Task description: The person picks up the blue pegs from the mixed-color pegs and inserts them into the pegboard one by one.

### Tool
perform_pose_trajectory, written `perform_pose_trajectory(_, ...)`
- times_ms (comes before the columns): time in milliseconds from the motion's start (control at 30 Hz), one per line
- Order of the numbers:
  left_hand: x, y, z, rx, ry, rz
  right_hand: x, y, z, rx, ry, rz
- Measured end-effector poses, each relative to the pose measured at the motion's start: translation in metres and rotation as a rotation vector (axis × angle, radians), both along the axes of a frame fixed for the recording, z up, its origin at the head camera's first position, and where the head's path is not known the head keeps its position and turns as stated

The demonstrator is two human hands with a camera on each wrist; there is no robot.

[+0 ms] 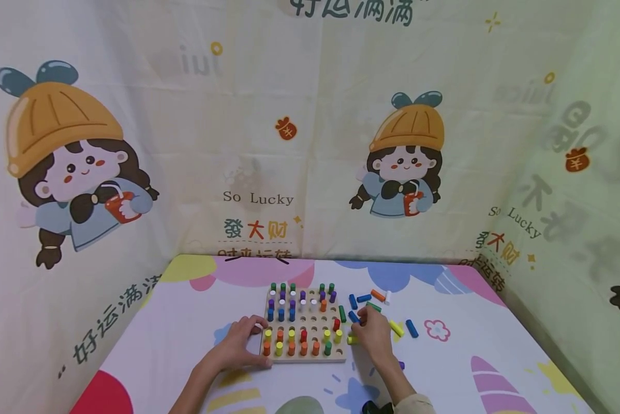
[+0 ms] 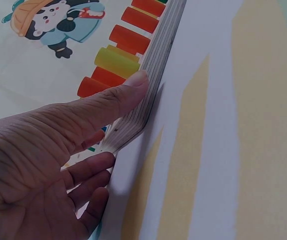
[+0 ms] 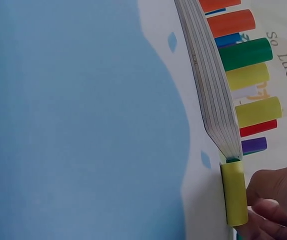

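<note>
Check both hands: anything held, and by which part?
Left hand holds the board by its left edge, thumb near the front corner. Right hand is among loose pegs; whether it holds one can't be told.

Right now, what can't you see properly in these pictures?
- Whether the right grip holds anything: right wrist view, a yellow peg hides part of it; head view, too small to tell.
- The rest of a purple peg: head view, hidden behind the right arm.
- What the black thing is: head view, cut off by the bottom edge.
- The rest of the board: left wrist view, cut off by the top edge.
</note>
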State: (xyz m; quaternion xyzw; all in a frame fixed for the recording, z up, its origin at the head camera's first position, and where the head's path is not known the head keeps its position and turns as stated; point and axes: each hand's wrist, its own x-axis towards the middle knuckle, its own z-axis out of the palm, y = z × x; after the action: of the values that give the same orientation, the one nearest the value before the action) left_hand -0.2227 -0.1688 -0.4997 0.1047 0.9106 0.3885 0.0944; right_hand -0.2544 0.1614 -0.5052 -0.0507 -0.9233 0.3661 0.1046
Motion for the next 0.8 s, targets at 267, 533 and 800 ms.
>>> perform_pose_trajectory(267,-0.0005,-0.0003,-0.0005,0.005,-0.01,0.006,0.0016,-0.0002,0.0015,0.02,0.049,0.017)
perform_pose_trajectory(533,-0.0009,0.0006,0.0009,0.005,-0.011,0.008,0.0031,0.0004,0.0047,0.03,-0.009,0.03)
perform_pose_trajectory(800,-0.0004,0.0007,0.0014,-0.003,-0.02,0.011,0.0014,0.0013,0.0011,0.024,0.008,0.012)
